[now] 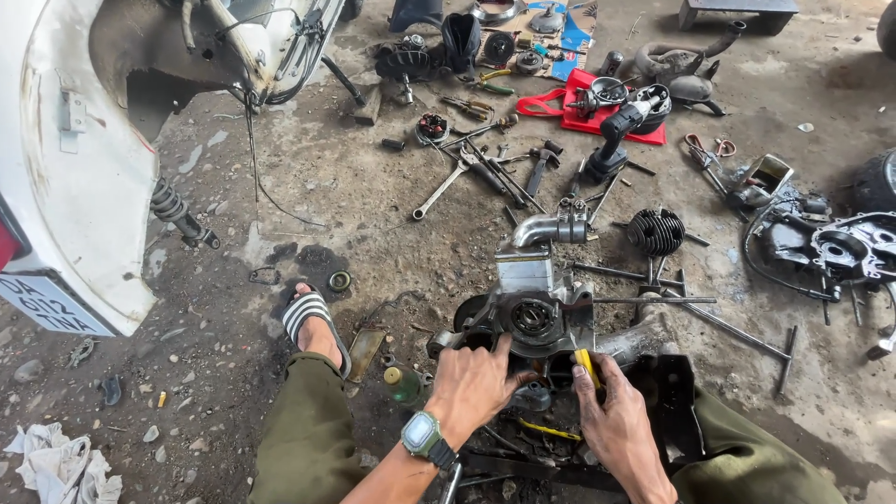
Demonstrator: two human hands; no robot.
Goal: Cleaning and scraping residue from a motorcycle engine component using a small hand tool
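A greasy engine case [532, 313] with a round bearing opening and a bent metal intake pipe [551, 229] sits on the dirty ground in front of me. My left hand [476, 383], with a wristwatch on it, rests on the case's near side with fingers pressing down. My right hand [611, 415] grips a yellow-handled tool [586, 366] pointed at the case's lower right part. The tool's tip is hidden behind the case and my fingers.
White scooter body [79, 168] at left with a shock absorber [177, 213]. Wrenches [467, 168], a hammer [539, 163], a black power tool [616, 140] on a red cloth, a finned cylinder [655, 231], long rods [728, 327] and another engine cover [831, 247] lie scattered. My sandalled foot [313, 322] is at left.
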